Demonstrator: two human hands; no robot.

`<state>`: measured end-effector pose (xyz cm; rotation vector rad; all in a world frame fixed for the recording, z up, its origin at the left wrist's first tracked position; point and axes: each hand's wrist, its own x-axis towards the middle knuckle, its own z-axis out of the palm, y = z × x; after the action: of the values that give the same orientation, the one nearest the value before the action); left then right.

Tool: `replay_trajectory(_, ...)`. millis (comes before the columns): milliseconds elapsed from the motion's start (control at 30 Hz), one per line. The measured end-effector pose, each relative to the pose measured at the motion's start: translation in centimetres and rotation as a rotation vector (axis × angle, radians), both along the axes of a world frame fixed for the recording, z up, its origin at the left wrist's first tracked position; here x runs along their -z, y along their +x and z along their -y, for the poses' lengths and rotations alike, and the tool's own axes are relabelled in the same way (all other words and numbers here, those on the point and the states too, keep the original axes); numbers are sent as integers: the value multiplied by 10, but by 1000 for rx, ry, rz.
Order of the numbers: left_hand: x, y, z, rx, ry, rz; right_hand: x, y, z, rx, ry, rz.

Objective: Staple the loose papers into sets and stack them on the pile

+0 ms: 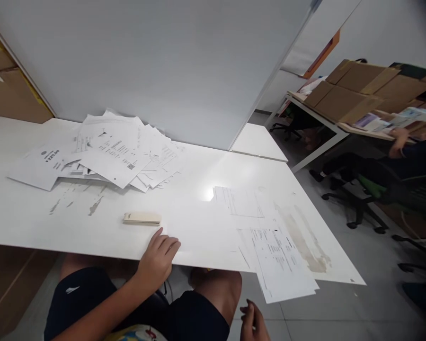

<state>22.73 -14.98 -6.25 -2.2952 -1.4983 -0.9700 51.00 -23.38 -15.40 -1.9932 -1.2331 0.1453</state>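
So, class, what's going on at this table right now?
A seated person rests the left hand on the near edge of the white table, just below a small beige block. The right hand hangs below the tabletop, holding nothing. A messy pile of papers lies at the far left; single sheets overhang the near right edge.

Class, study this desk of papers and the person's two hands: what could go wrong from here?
1. The sheets at the table's near right corner overhang the edge, so a nudge could send them to the floor.
2. The loose pile of papers is fanned out and could slide or get mixed.
3. The left hand rests on the table edge near the small block and could knock it.
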Motion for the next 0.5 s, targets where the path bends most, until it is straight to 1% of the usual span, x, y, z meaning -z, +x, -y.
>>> replay_trajectory(33, -3, -2, 2, 18, 0, 6, -4, -3, -8, -19, 72, 48)
replay_trajectory(67, -7, -5, 4, 44, 10, 7, -12, -9, -17, -77, 161, 98)
replay_trajectory(133, -20, -20, 5, 99, 54, -11, -40, -30, -37, -303, 318, 198)
replay_trajectory(167, -27, -32, 4, 108, 71, -23, -56, -45, -48, -453, 339, 250)
replay_trajectory(200, -34, -45, 1, 104, 70, -38, -71, -60, -59, -597, 302, 315)
replay_trajectory(233, -40, -59, -5, 79, 46, -45, -84, -74, -70, -718, 214, 390)
replay_trajectory(267, -44, -74, -12, 42, -5, -53, -93, -87, -78, -802, 139, 464)
replay_trajectory(300, -46, -87, -20, 24, -74, -74, -100, -96, -84, -858, 83, 523)
replay_trajectory(333, -45, -99, -28, 22, -151, -94, -102, -103, -88, -886, 30, 573)
replay_trajectory(400, -38, -115, -41, 53, -297, -94, -102, -106, -85, -922, -37, 637)
replay_trajectory(433, -33, -120, -45, 75, -345, -75, -100, -106, -81, -935, -54, 650)
replay_trajectory(500, -25, -125, -50, 112, -385, -18, -97, -106, -72, -925, -71, 640)
